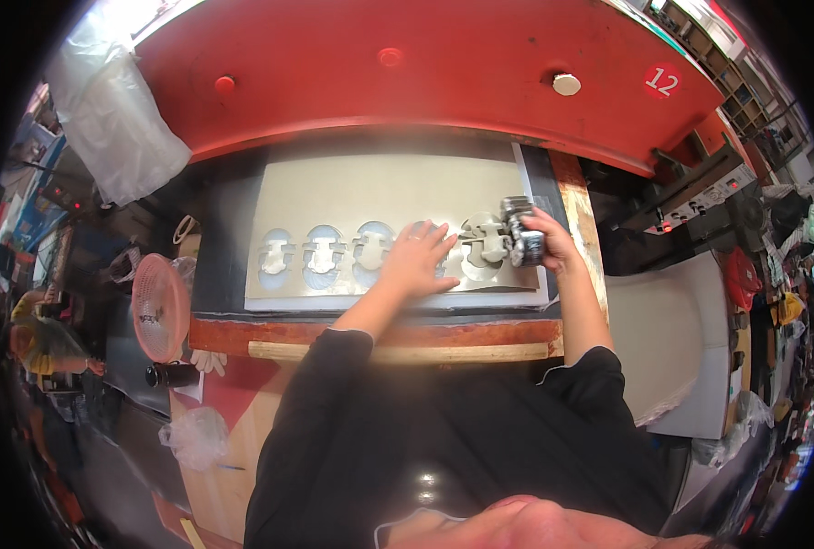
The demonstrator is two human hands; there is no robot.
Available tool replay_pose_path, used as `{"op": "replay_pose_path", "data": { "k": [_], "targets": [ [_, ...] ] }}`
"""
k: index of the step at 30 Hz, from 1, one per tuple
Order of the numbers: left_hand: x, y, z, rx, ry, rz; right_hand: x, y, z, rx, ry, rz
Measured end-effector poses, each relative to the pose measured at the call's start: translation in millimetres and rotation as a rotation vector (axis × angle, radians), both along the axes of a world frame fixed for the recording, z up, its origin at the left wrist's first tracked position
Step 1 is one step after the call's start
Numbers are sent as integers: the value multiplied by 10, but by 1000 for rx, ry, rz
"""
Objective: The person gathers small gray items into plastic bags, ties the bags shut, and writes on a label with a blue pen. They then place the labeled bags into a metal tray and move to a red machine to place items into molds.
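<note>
A cream sheet of flat material lies on a white board, with a row of several oval cut-outs along its near side. My left hand rests on the sheet over this row, its fingers spread and holding nothing. On the right, my right hand grips a dark metal cutting die by its side, beside the rightmost cut shape. Pale cut pieces remain inside the ovals, such as the leftmost one. The part of the row beneath my left hand is hidden.
A large red press beam spans the far side, above the work surface. Along the near edge runs a wooden strip. To the left are a pink mesh basket and a clear plastic bag; cream sheets lie stacked at the right.
</note>
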State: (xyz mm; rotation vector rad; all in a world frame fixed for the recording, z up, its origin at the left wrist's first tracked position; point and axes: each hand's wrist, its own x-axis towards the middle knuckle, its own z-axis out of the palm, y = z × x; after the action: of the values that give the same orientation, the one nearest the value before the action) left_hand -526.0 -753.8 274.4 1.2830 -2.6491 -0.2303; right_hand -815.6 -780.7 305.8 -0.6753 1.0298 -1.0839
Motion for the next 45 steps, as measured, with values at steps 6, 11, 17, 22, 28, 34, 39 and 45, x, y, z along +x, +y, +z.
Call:
{"op": "replay_pose_path", "data": {
  "k": [6, 11, 17, 22, 28, 34, 39, 45],
  "targets": [
    [-28, 9, 32, -18, -34, 0, -735, 190, 141, 3, -413, -100],
    [-56, 10, 21, -33, -54, -2, -1106, 411, 85, -108, 53, -118],
    [-54, 2, -10, -61, -33, -14, -962, 578, 33, 30, -278, -121],
    [-213, 86, 71, -115, 58, 69, -551, 605, 153, -87, -198, -90],
    [-1041, 217, 209, 970, 1201, 421, -22, 755, 202, -127, 91, -48],
    [-814, -17, -12, 619, 1094, 484, -314, 852, 190, -202, 117, -101],
    [-807, -129, -175, 565, 875, 394, -837, 762, -58, -194, 1195, -217],
    [-854, 106, -80, -59, 282, 381, -823, 849, -278, -195, 1788, -139]
  ]
}}
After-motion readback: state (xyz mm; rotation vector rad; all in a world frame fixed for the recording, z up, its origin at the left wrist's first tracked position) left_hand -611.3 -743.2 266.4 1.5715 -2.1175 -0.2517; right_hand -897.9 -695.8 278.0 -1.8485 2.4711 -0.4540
